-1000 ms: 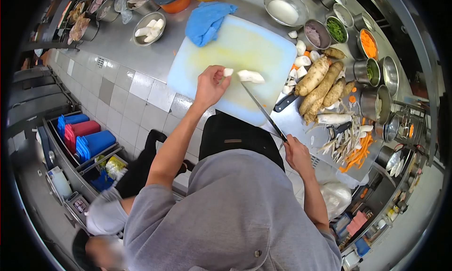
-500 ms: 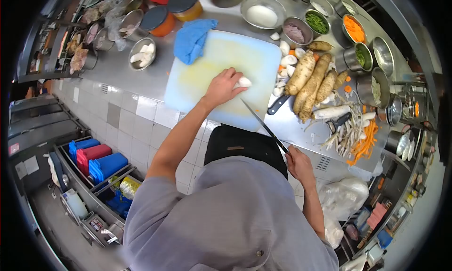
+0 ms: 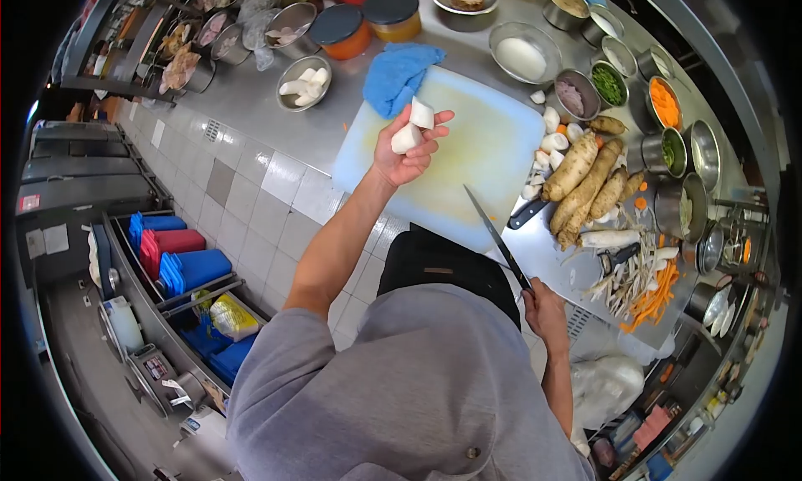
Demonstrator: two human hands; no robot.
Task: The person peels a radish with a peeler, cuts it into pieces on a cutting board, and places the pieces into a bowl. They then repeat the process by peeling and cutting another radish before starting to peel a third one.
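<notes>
My left hand (image 3: 396, 169) is turned palm up over the left part of the white cutting board (image 3: 493, 126). Two peeled white root vegetable pieces (image 3: 407, 139) rest in it, held by the partly curled fingers. My right hand (image 3: 545, 316) grips the handle of a long kitchen knife (image 3: 493, 229) at the board's near right. Its blade points forward and left, with the tip over the board. A blue cloth (image 3: 398, 73) lies on the board's far left corner. Left of it stands a metal bowl (image 3: 290, 105) with several similar white pieces.
Right of the board lie unpeeled brown roots (image 3: 591, 180), a second knife with a black handle (image 3: 528, 214), peelings (image 3: 622, 285) and carrot strips (image 3: 653, 297). Metal bowls of cut vegetables (image 3: 608, 84) line the back right. Lidded tubs (image 3: 391, 17) stand at the back.
My left hand has lifted off the board, moved left and turned palm up with the white pieces. My right hand still holds the knife low at the right. The view has shifted.
</notes>
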